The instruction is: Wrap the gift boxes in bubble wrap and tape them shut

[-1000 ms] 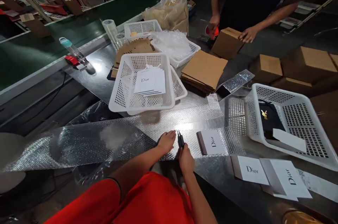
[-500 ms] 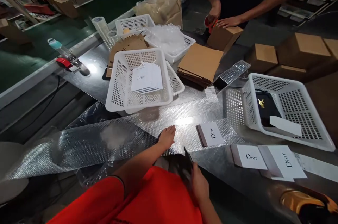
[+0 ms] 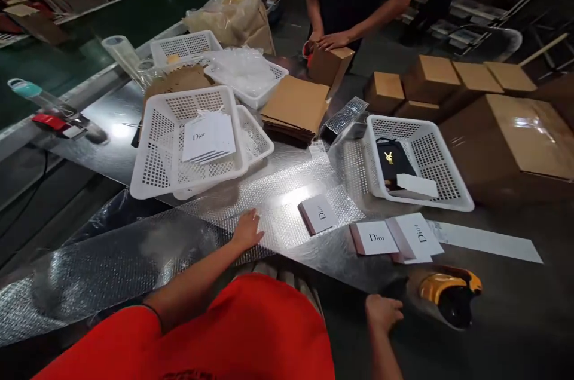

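My left hand (image 3: 247, 229) lies flat, fingers spread, on a long sheet of bubble wrap (image 3: 134, 254) stretched across the metal table. A small Dior box (image 3: 319, 213) rests on the wrap to the right of that hand. My right hand (image 3: 383, 311) is low at the table's near edge with its fingers curled. It is just left of a yellow tape dispenser (image 3: 448, 291). What the curled fingers hold, if anything, is hidden. Two more Dior boxes (image 3: 374, 238) lie beyond that hand.
A white basket (image 3: 152, 153) holds Dior cards (image 3: 208, 136). Another basket (image 3: 448, 192) at right holds a black pouch (image 3: 391, 160). Flat cardboard (image 3: 296, 106) lies behind. Cardboard boxes (image 3: 515, 141) fill the right. A co-worker's hand (image 3: 334, 39) rests on a small box (image 3: 329, 64).
My right hand, which held black scissors at the wrap, has pulled back and moved right toward the yellow tape dispenser. The view has swung right. My left hand stays on the wrap.
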The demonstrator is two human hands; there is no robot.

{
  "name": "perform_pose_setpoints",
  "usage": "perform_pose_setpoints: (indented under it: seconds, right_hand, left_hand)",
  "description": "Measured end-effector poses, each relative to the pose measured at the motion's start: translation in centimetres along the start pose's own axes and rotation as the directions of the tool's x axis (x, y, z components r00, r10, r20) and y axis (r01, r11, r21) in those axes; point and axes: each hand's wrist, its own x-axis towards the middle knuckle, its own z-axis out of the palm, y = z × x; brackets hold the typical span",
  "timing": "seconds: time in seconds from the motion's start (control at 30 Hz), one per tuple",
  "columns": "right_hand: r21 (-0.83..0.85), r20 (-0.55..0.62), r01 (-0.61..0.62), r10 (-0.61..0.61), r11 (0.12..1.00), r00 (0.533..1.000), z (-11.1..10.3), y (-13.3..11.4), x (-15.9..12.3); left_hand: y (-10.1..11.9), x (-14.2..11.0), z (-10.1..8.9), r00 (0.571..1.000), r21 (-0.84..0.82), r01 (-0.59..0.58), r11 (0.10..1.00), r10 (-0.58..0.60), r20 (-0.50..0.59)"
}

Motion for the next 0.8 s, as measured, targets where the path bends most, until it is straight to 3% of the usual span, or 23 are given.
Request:
perform_pose_setpoints:
  seconds: [0.1,0.13,0.2,0.27,0.3,0.33,0.37,0.4,0.43,0.47,0.57,0.7,0.8]
  right_hand:
    - [0.038,-0.025,-0.128,0.129,0.991,0.991,0.3,-1.4,1.4]
    - [0.057,-0.067,-0.106,0.110,0.993,0.992,0.1,-1.9,1.5]
    - [0.087,-0.174,0.074,-0.058,0.994,0.983,-0.5,-3.1,1.2]
    - [0.090,-0.227,0.384,-0.356,0.919,0.906,-1.2,-5.3,0.1]
    - [0.075,-0.213,0.559,-0.534,0.826,0.818,-1.4,-6.7,-0.6]
    - [0.053,-0.169,0.715,-0.700,0.697,0.694,-1.5,-8.4,-1.3]
    - [0.027,-0.117,0.841,-0.834,0.541,0.540,-1.6,-10.2,-2.0]
    - [-0.005,-0.051,0.919,-0.918,0.394,0.393,-1.6,-11.9,-2.7]
    - [-0.041,0.022,0.959,-0.959,0.281,0.282,-1.6,-13.5,-3.2]
    - [-0.076,0.093,0.974,-0.971,0.215,0.222,-1.5,-14.8,-3.5]
    - [-0.144,0.232,0.972,-0.948,0.189,0.218,-1.4,-16.9,-3.5]
    - [-0.153,0.283,0.979,-0.942,0.139,0.178,-1.0,-16.3,-3.0]
    - [-0.167,0.301,0.977,-0.937,0.133,0.179,-1.1,-15.8,-3.1]
  left_hand:
    - [1.2,0.7,-0.6,0.993,0.025,0.116,0.993,-0.116,-0.026]
    - [1.6,0.9,-0.8,0.989,0.037,0.144,0.989,-0.143,-0.033]
    - [2.2,1.3,-1.3,0.982,0.053,0.188,0.981,-0.185,-0.043]
    - [2.4,1.7,-1.8,0.977,0.050,0.211,0.976,-0.209,-0.044]
    - [2.5,1.9,-2.0,0.976,0.043,0.215,0.976,-0.213,-0.043]
    - [2.5,2.1,-2.2,0.975,0.034,0.218,0.975,-0.217,-0.040]
    - [2.6,2.2,-2.3,0.975,0.026,0.221,0.975,-0.220,-0.036]
    - [2.6,2.4,-2.4,0.973,0.017,0.229,0.973,-0.228,-0.032]
    - [2.6,2.6,-2.5,0.971,0.008,0.239,0.971,-0.239,-0.027]
    - [2.5,2.7,-2.6,0.968,-0.003,0.249,0.969,-0.249,-0.019]
    - [1.5,2.6,-3.0,0.961,-0.033,0.275,0.961,-0.275,0.011]
    - [-2.2,0.2,-4.8,0.932,-0.051,0.363,0.930,-0.363,0.011]
    - [-3.9,-2.5,-5.8,0.901,-0.054,0.427,0.903,-0.430,-0.063]
